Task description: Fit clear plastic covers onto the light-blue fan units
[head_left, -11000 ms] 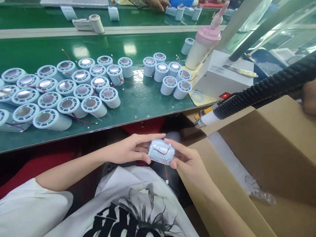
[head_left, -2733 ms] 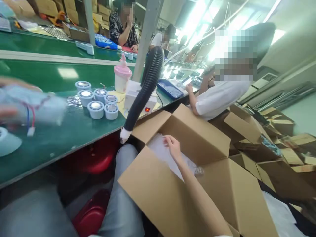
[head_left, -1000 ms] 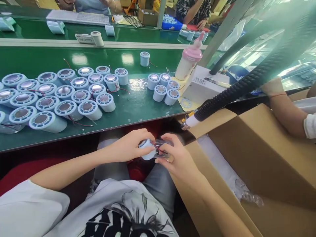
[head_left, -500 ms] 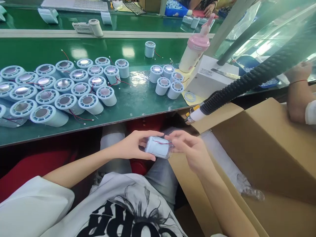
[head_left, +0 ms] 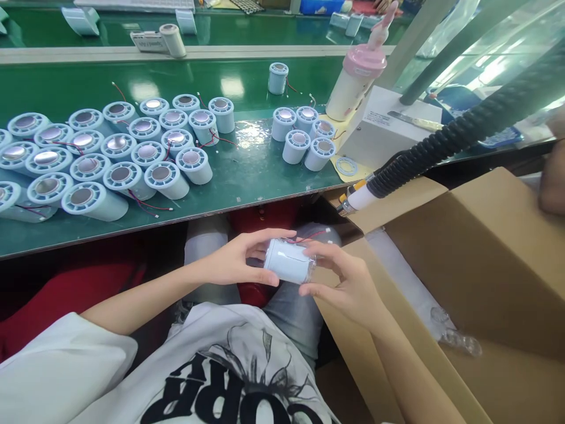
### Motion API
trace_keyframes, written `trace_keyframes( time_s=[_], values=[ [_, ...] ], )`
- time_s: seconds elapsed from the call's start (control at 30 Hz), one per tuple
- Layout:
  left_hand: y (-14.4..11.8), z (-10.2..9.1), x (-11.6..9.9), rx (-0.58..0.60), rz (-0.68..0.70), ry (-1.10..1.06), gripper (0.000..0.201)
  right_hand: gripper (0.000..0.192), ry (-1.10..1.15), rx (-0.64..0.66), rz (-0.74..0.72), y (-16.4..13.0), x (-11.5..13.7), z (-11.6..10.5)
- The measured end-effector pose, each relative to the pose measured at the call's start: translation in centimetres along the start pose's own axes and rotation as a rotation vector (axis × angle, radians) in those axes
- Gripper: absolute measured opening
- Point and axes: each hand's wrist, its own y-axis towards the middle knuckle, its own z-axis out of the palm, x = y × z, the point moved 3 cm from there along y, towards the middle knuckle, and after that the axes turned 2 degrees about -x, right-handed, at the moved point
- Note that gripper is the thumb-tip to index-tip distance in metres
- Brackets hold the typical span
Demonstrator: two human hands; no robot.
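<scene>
Nearest the camera is a white shirt with black print (head_left: 212, 383), and just beyond it, over the lap, both hands meet on one pale blue cylinder (head_left: 289, 262). The left hand (head_left: 233, 265) cups the cylinder's left end, thumb below and fingers curled over the top. The right hand (head_left: 348, 282) closes on its right end, where a clear, glossy cover seems to sit over the body, though the edge of it is hard to make out. The cylinder lies on its side, smooth and matt, held in the air below the edge of the surface. A thin red wire (head_left: 311, 237) runs from its top towards the right and ends in a small white plug.

To the right stands an open cardboard box (head_left: 485, 247) with clear plastic pieces (head_left: 454, 338) lying inside. A black ribbed hose (head_left: 450, 138) with a white tip hangs over the box flap.

Farther off, on the green surface (head_left: 247, 176), many like cylinders (head_left: 119, 153) stand or lean in a cluster at the left, each with a slotted rim and shiny round centre. A smaller group (head_left: 302, 138) stands near a white unit (head_left: 388, 126) and a pink-capped bottle (head_left: 357, 82). One cylinder (head_left: 278, 78) stands alone behind them.
</scene>
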Motion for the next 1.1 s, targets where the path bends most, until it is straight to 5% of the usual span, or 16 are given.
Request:
trace_keyframes(
  time_s=[0.63,1.1],
  values=[
    [-1.0,0.0,-0.9,0.041,0.173,0.250,0.073,0.037,0.470,0.065,0.427,-0.1,0.3,0.9],
    [-1.1,0.0,-0.8,0.060,0.152,0.243,0.073,0.042,0.645,0.084,0.644,0.1,-0.9,2.2]
  ],
)
